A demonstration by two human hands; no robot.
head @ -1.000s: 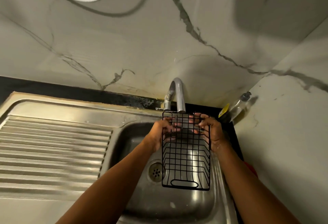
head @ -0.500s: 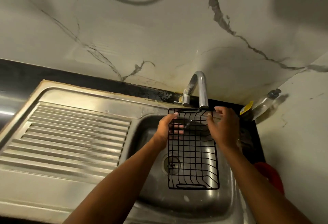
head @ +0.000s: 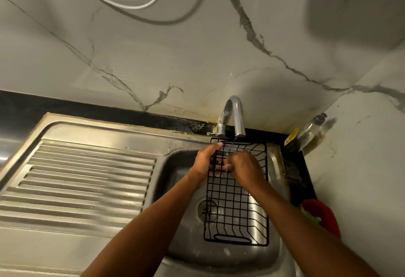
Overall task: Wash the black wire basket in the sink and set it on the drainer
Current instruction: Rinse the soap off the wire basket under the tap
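Black wire basket: we find it held over the sink, its far end just under the tap, its near end, with the oval handle loop, lower and toward us. A thin thread of water falls from the spout onto the far rim.

Left hand: closed on the basket's left far edge, thumb along the top wire, fingers showing through the grid from behind.

Right hand: laid on the inside of the mesh near the left hand, fingers curled; we cannot tell whether it grips a wire or only presses on it.

Surface: stainless steel unit, ribbed drainer to the left, bowl to the right with a round drain seen through the mesh. A black strip runs behind, stained near the tap base.

Room: pale marble-veined wall, meeting a side wall at the right corner; white cable looping above.

Partly hidden or unclear: clear bottle with a yellow label leaning in the corner, contents not legible; red object with something green at the right rim, partly hidden by the forearm, which we cannot identify.
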